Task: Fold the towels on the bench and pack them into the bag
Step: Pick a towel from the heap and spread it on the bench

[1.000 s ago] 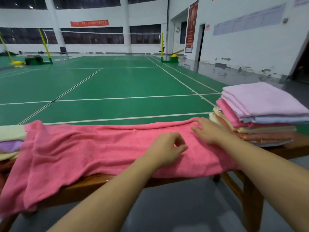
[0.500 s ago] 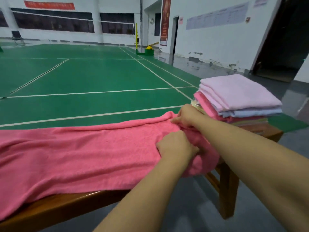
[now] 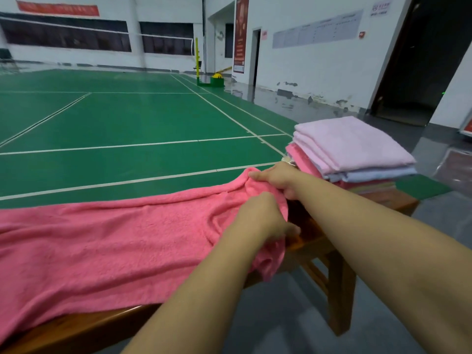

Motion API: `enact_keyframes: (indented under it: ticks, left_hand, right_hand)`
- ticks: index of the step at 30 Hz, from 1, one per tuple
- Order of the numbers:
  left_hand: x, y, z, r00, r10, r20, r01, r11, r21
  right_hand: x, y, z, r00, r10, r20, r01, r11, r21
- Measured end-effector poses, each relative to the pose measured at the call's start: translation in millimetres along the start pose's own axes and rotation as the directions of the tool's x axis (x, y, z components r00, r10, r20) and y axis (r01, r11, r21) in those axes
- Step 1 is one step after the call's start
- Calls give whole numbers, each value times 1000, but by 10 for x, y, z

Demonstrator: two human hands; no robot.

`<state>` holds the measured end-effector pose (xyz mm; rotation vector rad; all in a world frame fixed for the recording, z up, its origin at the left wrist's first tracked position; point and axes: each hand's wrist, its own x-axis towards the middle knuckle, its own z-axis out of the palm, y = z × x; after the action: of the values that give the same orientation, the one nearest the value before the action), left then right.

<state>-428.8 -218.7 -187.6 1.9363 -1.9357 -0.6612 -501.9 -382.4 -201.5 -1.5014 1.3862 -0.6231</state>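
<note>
A long pink towel [image 3: 102, 241] lies spread along the wooden bench [image 3: 314, 249], with its near edge hanging over the front. My right hand [image 3: 278, 176] grips the towel's far right corner, lifted a little off the bench. My left hand [image 3: 260, 215] grips the near right corner just in front of it. A stack of folded towels [image 3: 352, 146], pale pink on top, sits at the bench's right end, touching my right hand's far side. No bag is in view.
Beyond the bench stretches a green badminton court [image 3: 127, 118] with white lines and a yellow-green net post [image 3: 198, 62]. Grey floor [image 3: 275, 325] lies under the bench and to the right, below a white wall and a dark doorway [image 3: 419, 60].
Both hands went from resting on the towel to gripping its right end, which now bunches and lifts, uncovering bench wood beside the stack. The view has turned right.
</note>
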Motion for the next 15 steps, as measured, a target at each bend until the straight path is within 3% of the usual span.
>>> enact_keyframes:
  ticks: [6,12,15]
  left_hand:
    - [-9,-23,236,987,-107,-118,118,989,85]
    - [-16,-112,157,985,-122,-121,129,990,51]
    - [-27,-251,69,992,-116,-45,106,975,-196]
  right_hand:
    - [-235,-108,28,986,146,80,-159,968,192]
    - [-281,-280,40,984,44,173,-125,860,495]
    - [-320,-301,73,990,-40,135,-43,830,556]
